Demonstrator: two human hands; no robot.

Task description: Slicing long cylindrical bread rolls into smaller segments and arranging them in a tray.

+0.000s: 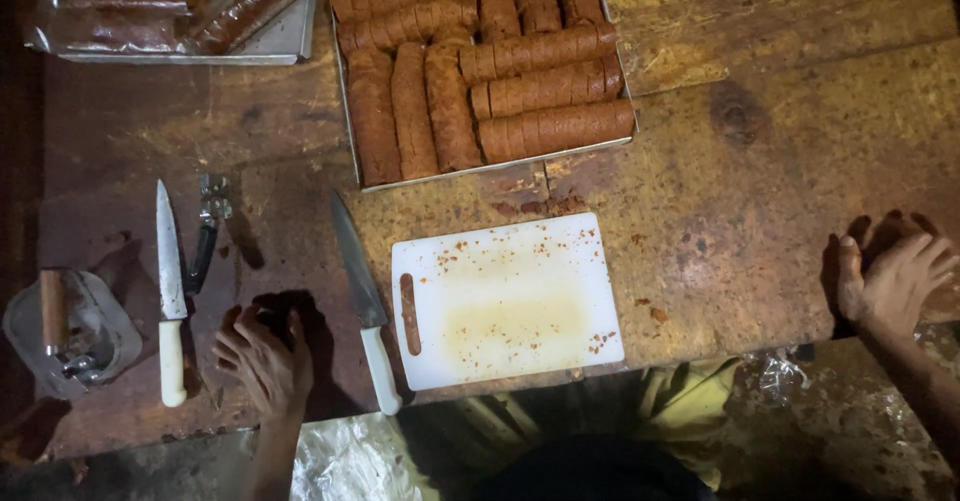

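Resting flat on the wooden table (760, 161), the left hand (262, 359) and right hand (893, 279) lie open and hold nothing; the white cutting board (507, 299) between them carries only crumbs, the large knife (362, 301) lies beside it, and the tray (352, 131) of brown rolls (480, 71) above looks uncut

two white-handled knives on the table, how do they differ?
The left knife has a narrower, paler blade and lies nearly straight, left of the left hand. The right knife has a broader, darker blade, lies tilted, and sits between that hand and the white cutting board. Both have white handles, tips pointing away, and are unheld.
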